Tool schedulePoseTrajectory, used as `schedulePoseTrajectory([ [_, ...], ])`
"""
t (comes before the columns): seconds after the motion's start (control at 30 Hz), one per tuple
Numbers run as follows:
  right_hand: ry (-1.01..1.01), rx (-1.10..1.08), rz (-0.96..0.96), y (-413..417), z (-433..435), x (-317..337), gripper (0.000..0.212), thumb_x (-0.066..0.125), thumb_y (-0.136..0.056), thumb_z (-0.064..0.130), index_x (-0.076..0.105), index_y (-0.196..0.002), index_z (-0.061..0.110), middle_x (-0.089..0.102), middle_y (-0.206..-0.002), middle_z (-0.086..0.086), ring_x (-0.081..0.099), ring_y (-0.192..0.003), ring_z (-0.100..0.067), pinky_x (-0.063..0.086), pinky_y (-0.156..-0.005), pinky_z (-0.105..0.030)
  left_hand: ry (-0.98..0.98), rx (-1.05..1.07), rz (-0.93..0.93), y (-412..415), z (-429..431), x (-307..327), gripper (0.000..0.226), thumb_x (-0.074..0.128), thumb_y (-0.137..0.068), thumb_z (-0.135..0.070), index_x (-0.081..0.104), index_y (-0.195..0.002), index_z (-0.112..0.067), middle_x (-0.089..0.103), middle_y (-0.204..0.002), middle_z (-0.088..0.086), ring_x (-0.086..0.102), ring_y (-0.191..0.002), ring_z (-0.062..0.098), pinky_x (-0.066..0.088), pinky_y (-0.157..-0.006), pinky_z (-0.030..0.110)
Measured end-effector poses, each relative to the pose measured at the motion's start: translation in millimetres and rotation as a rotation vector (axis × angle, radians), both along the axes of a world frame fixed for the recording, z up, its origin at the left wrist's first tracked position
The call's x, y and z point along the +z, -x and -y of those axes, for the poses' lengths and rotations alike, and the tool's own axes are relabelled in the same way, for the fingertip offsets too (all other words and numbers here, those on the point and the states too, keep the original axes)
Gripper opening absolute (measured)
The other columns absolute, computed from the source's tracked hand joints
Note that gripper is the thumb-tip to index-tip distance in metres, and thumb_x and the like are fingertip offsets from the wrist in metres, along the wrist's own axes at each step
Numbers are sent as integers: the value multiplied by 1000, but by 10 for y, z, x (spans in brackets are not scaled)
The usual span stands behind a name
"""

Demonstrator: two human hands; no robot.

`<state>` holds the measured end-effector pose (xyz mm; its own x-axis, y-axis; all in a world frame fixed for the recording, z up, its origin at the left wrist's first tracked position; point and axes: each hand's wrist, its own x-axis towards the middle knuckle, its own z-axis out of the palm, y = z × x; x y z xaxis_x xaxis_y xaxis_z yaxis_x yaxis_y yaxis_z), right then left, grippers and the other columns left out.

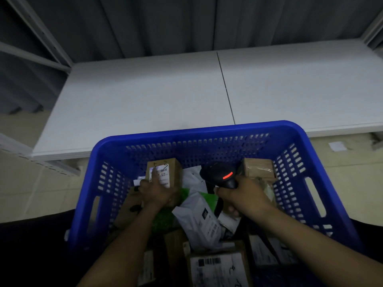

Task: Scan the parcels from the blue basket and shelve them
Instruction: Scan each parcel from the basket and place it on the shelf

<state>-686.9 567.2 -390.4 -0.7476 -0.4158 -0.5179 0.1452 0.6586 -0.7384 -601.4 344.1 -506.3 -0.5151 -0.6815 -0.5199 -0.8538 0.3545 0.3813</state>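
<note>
Fingers of left hand [158, 193] hold box [174, 168], right hand [242, 195] grips scanner [219, 172]; white shelf [145, 96], grey curtain [186, 23]

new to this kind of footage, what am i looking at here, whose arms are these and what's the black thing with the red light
There is no machine here. This is one picture from a camera worn on a person's head, looking forward and down, so the two arms coming in from the bottom are that person's own. The left hand holds a small brown box with a white label, one finger lying across the label. The right hand grips a black scanner; the red strip is its light. Both hands are inside a blue basket piled with parcels: more boxes and a white bag. Beyond the basket lies a white shelf.
</note>
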Motion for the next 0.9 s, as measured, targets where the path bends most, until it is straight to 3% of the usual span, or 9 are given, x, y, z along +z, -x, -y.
schedulePoseTrajectory([
  [0.23, 269, -152, 63, -61, 32, 299, 12, 74, -83, 20, 66, -81, 12, 72, -76, -13, 70, -70, -26, 58, -71, -44, -1, 82, -236, -28, -349, 891, 110, 75, -74, -47, -2, -152, -36, 19, -145, 16, 29, -132, 39, 33, -106, 43],
  [0.33, 394, -182, 88, -123, -18, 472, 9, 75, -83, 23, 70, -80, 16, 74, -76, -4, 72, -78, -18, 57, -78, -41, -21, 121, -424, -93, -632, 1276, 116, 80, -70, -45, -1, -153, -34, 17, -148, 13, 26, -136, 34, 33, -108, 43],
  [0.43, 494, -185, 138, -200, -111, 648, 16, 74, -83, 26, 73, -96, 16, 75, -92, -5, 70, -93, -21, 54, -91, -43, -102, 183, -636, -253, -817, 1500, 115, 81, -70, -45, 4, -154, -28, 19, -151, 7, 31, -136, 30, 39, -107, 52],
  [0.57, 629, -261, 261, -226, -234, 829, 23, 70, -86, 23, 71, -105, 9, 75, -98, -12, 71, -95, -29, 54, -91, -45, -301, 205, -856, -567, -852, 1626, 95, 80, -57, -62, 41, -140, -38, 46, -143, 2, 57, -119, 20, 54, -91, 48],
  [0.6, 657, -296, 310, -233, -256, 868, 24, 69, -86, 22, 70, -104, 7, 74, -99, -15, 70, -94, -33, 53, -91, -46, -342, 172, -878, -629, -871, 1667, 92, 79, -57, -58, 41, -139, -43, 49, -140, 0, 58, -119, 20, 55, -90, 47],
  [0.73, 719, -347, 458, -265, -305, 965, 29, 71, -83, 22, 68, -103, 1, 71, -100, -23, 67, -93, -40, 50, -94, -52, -514, 5, -877, -796, -939, 1798, 105, 76, -68, -32, 11, -147, -54, 47, -143, -11, 51, -128, 15, 50, -100, 45],
  [0.83, 718, -284, 417, -284, -305, 1004, 32, 67, -88, 17, 64, -111, -5, 70, -106, -24, 69, -98, -38, 53, -92, -48, -463, 27, -864, -912, -902, 1867, 100, 79, -73, -24, 15, -138, -65, 48, -139, -16, 49, -128, 16, 49, -100, 46],
  [0.9, 681, -233, 340, -296, -302, 1035, 20, 67, -89, 16, 65, -103, 1, 72, -99, -20, 71, -89, -32, 57, -85, -45, -353, 91, -838, -982, -834, 1858, 104, 77, -76, -8, 13, -142, -58, 43, -142, -13, 47, -127, 15, 53, -91, 39],
])
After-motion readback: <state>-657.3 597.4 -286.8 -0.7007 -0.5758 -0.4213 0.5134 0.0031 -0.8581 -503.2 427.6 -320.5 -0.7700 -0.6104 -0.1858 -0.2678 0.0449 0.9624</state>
